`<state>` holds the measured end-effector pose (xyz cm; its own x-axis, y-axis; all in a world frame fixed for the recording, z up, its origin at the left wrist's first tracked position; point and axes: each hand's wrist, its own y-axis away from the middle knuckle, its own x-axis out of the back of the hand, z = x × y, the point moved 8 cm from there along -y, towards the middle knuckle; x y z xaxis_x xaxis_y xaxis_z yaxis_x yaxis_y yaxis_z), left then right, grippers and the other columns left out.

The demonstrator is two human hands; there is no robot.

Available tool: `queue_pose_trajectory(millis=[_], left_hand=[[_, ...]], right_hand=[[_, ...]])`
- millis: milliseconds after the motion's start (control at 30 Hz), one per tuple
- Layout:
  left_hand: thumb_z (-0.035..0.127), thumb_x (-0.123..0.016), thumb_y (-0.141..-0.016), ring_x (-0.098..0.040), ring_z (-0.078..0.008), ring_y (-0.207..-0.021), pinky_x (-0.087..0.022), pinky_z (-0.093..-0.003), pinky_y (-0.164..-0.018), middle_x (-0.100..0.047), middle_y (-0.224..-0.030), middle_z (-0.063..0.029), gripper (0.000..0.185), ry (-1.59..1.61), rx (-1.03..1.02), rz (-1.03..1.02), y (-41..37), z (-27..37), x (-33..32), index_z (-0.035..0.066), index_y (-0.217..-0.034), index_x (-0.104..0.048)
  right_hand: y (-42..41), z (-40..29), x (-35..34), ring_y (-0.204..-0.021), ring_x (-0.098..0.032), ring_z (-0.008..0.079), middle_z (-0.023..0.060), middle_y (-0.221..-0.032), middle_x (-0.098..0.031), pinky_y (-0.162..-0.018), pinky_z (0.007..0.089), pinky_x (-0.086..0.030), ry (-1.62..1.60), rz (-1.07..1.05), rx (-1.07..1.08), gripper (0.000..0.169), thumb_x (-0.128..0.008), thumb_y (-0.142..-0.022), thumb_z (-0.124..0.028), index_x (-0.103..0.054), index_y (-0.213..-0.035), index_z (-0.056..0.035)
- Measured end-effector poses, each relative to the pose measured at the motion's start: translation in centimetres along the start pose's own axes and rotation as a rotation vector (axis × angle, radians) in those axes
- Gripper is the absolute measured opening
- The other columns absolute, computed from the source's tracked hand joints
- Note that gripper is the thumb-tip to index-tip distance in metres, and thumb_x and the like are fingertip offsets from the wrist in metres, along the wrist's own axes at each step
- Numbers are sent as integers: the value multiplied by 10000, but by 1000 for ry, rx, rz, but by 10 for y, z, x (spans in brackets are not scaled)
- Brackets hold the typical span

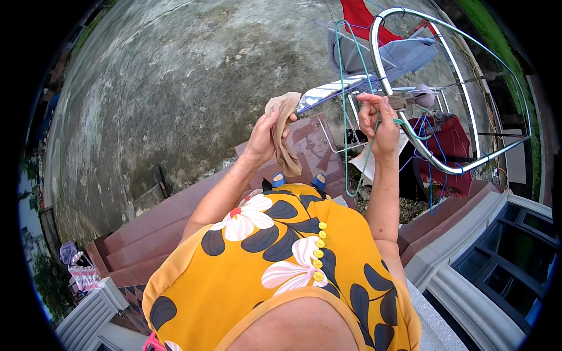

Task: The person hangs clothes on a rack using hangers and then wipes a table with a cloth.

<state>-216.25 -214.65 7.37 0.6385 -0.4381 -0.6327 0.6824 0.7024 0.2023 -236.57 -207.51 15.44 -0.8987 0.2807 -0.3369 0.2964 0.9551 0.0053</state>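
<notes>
A limp beige cloth (pixel 285 145), perhaps a sock, is pinched in my left hand (pixel 263 138) and dangles below the fingers. My right hand (pixel 381 129) grips a green wire clothes hanger (pixel 345 118) near its neck. The hanger's long loop hangs beside the wrist with no garment on it. Just right of that hand curves the shiny metal tube of a drying rack (pixel 382 70). A small brown item (pixel 397 103) sits on the tube by my fingertips; what it is I cannot tell.
Blue hangers (pixel 432 153), a grey-blue garment (pixel 408 55), a red cloth (pixel 373 26) and a dark red cloth (pixel 452 145) hang about the rack. Tiled steps (pixel 162 219) lead down to concrete (pixel 175 79). A window (pixel 509 241) stands at right.
</notes>
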Motion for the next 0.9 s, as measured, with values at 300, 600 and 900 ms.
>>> queue_pose_trajectory(millis=[300,600,900], left_hand=[[222,-657,-862,-457,-37,-560,-380,-164,-474,-641,-992,-45,399,-65,-23,40,-9,8,-17,37,-1178,-498],[276,-534,-951,-472,-46,-510,-401,-181,-469,-653,-875,-50,336,-514,249,-106,9,-34,-10,38,-1188,-532],[361,-282,-1017,-574,-171,-837,-521,-294,-708,-559,-1184,-110,446,421,170,-273,-15,1,-18,70,-1337,-390]], right_hand=[[30,51,-40,-406,-308,25,13,-579,-471,-377,164,-244,-221,-291,-288,426,-311,-1022,-315,-577,-996,17],[86,61,23,-471,-409,63,77,-769,-598,-399,186,-291,-72,123,-337,276,-434,-981,-244,-578,-950,-11],[76,67,7,-476,-375,23,56,-869,-605,-411,171,-274,36,220,-315,342,-508,-958,-238,-584,-1143,40]])
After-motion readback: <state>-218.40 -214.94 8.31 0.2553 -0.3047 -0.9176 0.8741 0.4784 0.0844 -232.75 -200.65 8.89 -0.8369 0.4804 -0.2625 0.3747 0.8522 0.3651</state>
